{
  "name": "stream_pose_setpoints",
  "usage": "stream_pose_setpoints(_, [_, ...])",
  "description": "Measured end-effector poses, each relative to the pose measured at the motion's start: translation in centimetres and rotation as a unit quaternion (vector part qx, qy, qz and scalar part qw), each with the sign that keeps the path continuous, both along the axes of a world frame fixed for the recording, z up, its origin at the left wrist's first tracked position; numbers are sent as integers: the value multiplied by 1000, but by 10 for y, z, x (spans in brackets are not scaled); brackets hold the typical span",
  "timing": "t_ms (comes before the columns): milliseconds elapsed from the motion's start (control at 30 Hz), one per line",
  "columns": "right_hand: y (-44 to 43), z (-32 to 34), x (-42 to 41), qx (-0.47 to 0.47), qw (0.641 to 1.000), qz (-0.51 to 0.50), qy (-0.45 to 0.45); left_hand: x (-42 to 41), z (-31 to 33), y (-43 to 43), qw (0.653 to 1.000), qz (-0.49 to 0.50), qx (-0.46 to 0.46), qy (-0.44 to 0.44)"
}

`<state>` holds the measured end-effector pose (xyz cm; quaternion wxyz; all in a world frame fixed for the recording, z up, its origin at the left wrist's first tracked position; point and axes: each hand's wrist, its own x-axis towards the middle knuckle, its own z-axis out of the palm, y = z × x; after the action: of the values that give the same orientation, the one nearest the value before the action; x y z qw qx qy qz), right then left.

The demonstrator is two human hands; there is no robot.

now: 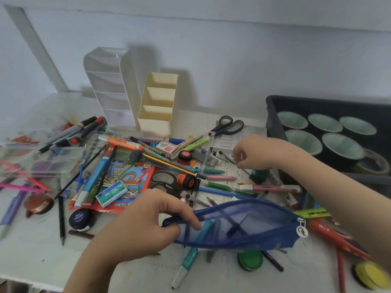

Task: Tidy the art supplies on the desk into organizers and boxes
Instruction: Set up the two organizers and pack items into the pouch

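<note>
Head view: a white desk [31, 256] is seen strewn with pens, markers and pencils. At the near middle, a blue mesh pouch [254, 229] is held up off the desk by the left hand [148, 223]. Its open rim is pinched at the left end between the thumb and curled fingers. A teal pen [205, 231] and a few darker pens can be made out through the mesh, and a small round tag [301, 228] hangs at the pouch's right end.

The right hand [251, 152] is stretched out farther back and to the right, above the scattered pens. Its fingers are curled downward and drawn close to the thumb. Whether anything is pinched there cannot be told.

At the far side, a tall white organizer [110, 85] and a cream organizer [157, 102] stand side by side against the wall, their compartments holding nothing that can be seen. A dark tray [273, 115] of round cups is set at the far right. Black-handled scissors [227, 125] lie between the cream organizer and the tray. A colour pencil box [129, 176] lies left of centre, with a small staple box [112, 193] resting on it. A green paint pot [249, 260] sits on the desk just below the pouch.
</note>
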<state>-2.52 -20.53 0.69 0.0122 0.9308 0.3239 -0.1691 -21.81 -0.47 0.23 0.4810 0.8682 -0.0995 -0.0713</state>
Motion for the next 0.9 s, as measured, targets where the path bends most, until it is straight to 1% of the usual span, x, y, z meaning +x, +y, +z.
stream_pose_setpoints(67, [-4, -2, -7, -13, 1000, 11, 1, -1, 1, 0, 1000, -8, 6, 4])
stream_pose_setpoints(233, [-8, -10, -19, -27, 998, 25, -53, 0, -1, -1, 1000, -14, 13, 9])
stream_pose_setpoints(300, [-8, -14, -22, -40, 997, 32, -60, 1, -2, -2, 1000, -4, 8, 7])
stream_pose_setpoints(567, [-6, -14, -22, -94, 995, 36, -15, 3, -3, -3, 1000, -1, 9, 7])
stream_pose_setpoints(667, [-5, -16, -24, -88, 995, 26, -30, 2, -3, -2, 1000, -3, 2, 5])
stream_pose_setpoints(733, [-4, -17, -25, -80, 995, 18, -57, 1, -4, -2, 1000, -1, -2, 2])
stream_pose_setpoints(800, [-4, -18, -25, -52, 995, 22, -80, 0, -5, -3, 1000, 1, -5, 1])
stream_pose_setpoints(900, [-2, -21, -23, 7, 997, 41, -64, 1, -6, -2, 1000, -6, 6, -5])
